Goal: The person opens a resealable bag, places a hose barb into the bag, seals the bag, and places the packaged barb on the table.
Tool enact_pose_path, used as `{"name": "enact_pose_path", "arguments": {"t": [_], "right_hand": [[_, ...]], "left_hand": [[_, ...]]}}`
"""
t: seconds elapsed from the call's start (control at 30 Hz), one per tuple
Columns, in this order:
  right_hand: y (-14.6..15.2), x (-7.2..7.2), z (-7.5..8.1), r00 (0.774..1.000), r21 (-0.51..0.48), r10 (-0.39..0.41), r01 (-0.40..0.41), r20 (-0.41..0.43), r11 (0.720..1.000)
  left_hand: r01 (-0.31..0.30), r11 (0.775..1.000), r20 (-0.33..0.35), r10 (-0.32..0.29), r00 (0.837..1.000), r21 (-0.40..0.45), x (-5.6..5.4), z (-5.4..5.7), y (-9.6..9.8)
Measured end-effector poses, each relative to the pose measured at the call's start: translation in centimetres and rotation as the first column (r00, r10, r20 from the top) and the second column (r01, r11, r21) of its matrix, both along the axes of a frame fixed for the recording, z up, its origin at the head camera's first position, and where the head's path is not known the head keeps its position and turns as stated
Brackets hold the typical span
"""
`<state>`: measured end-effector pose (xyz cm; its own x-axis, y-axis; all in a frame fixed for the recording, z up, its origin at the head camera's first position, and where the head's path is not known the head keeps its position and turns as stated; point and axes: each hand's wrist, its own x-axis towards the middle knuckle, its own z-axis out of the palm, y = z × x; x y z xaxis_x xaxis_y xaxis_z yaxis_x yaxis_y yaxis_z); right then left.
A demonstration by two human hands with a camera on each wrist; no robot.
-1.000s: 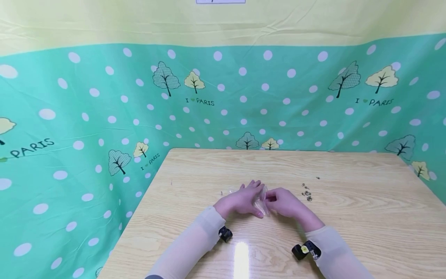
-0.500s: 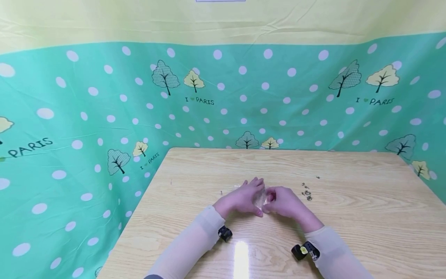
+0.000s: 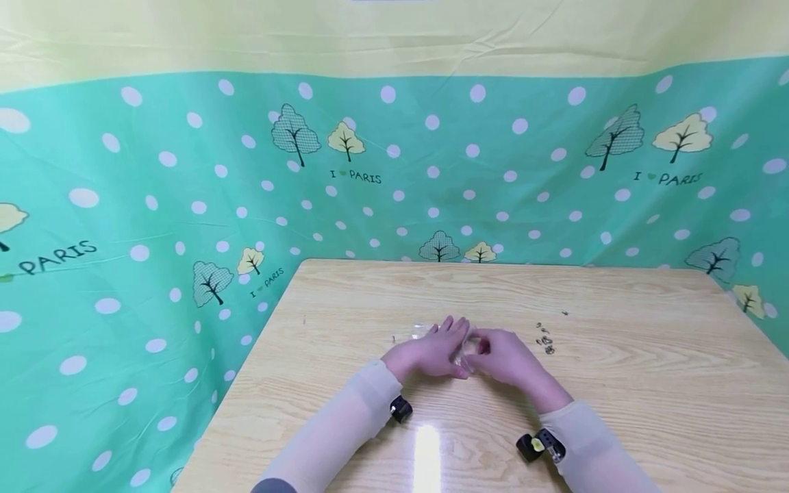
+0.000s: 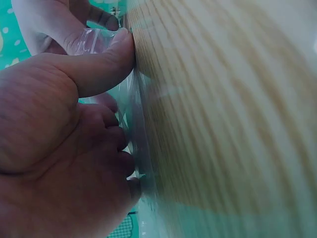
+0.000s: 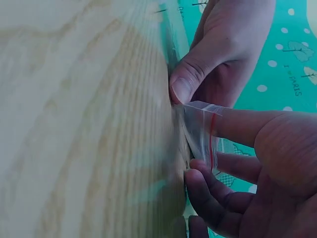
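Observation:
A clear zip bag [image 5: 200,131] with a red line along its mouth stands partly raised between the two hands, low over the wooden table [image 3: 616,397]. My right hand [image 3: 505,357] grips its mouth end, the thumb overlapping the plastic and the other fingers curled below, in the right wrist view. With fingers spread, my left hand [image 3: 439,350] presses down on the bag's other part; the left thumb [image 4: 106,64] lies at the plastic in the left wrist view. More clear plastic [image 3: 421,330] shows beyond the left hand. Much of the bag is hidden under the hands.
Several small dark metal pieces [image 3: 546,342] lie grouped right of the hands, with a single one [image 3: 564,313] farther back. A tiny piece [image 3: 394,339] lies left of the left hand. A patterned green curtain [image 3: 394,171] hangs behind the table.
The bag's edge stood up between the hands; it is now lower and more covered by the right hand, which has shifted slightly left. The left hand has barely moved.

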<state>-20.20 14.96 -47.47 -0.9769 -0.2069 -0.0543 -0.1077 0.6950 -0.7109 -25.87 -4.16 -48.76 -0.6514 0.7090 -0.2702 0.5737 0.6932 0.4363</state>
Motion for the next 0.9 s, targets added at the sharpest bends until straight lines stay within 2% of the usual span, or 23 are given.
{"name": "enact_pose_path", "arguments": {"t": [0.17,0.33,0.47,0.7,0.9], "right_hand": [[0.0,0.0,-0.1,1.0,0.016,0.007,-0.006,-0.014,1.0],[0.1,-0.1,0.0,1.0,0.01,0.014,-0.014,-0.019,1.0],[0.3,-0.2,0.2,1.0,0.008,0.012,-0.012,-0.002,1.0],[0.4,-0.2,0.3,1.0,-0.003,0.008,-0.008,0.02,1.0],[0.2,0.0,0.3,1.0,-0.007,0.004,-0.004,0.023,1.0]], "left_hand": [[0.022,1.0,0.034,-0.022,0.999,0.009,0.6,1.4,-0.1],[0.067,0.996,-0.033,-0.065,0.997,0.063,0.3,1.4,-0.4],[0.06,0.994,-0.091,-0.052,0.995,0.092,0.2,1.7,-0.4],[0.009,1.0,-0.081,-0.008,0.997,0.017,0.3,1.1,0.0],[0.015,1.0,-0.094,-0.018,0.995,-0.025,0.5,0.9,0.4]]}}
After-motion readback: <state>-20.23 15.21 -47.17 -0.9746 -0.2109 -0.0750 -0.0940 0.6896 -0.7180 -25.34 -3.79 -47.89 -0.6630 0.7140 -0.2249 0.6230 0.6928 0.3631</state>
